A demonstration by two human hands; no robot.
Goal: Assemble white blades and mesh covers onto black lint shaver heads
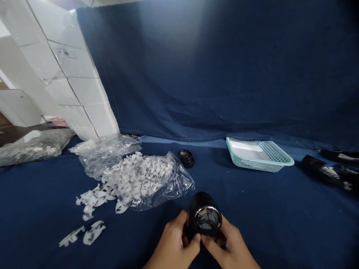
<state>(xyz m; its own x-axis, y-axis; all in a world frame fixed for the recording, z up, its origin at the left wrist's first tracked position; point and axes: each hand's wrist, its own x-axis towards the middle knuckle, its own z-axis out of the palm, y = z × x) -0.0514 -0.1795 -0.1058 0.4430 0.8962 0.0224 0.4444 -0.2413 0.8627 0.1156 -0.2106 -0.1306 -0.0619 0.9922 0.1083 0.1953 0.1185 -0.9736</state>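
A black cylindrical device [204, 205] with a round perforated metal face in a shiny ring is held low in the middle of the view, its face turned towards me. My left hand [178, 243] grips its left side, thumb at the lower edge. On the right side my right hand [228, 244] holds it too, with the two thumbs almost meeting below the metal face. The fingers behind the device are partly hidden. Beyond it, to the left, lies an open clear plastic bag [165, 186] full of small white parts [137, 175].
Loose white parts [94, 232] lie at the left. Stacked black rings [186, 158] sit behind the bag. A light teal basket [259, 163] with white paper stands back right, black items [328, 170] at far right. White boxes [84, 89] and a blue curtain [224, 74] rise behind.
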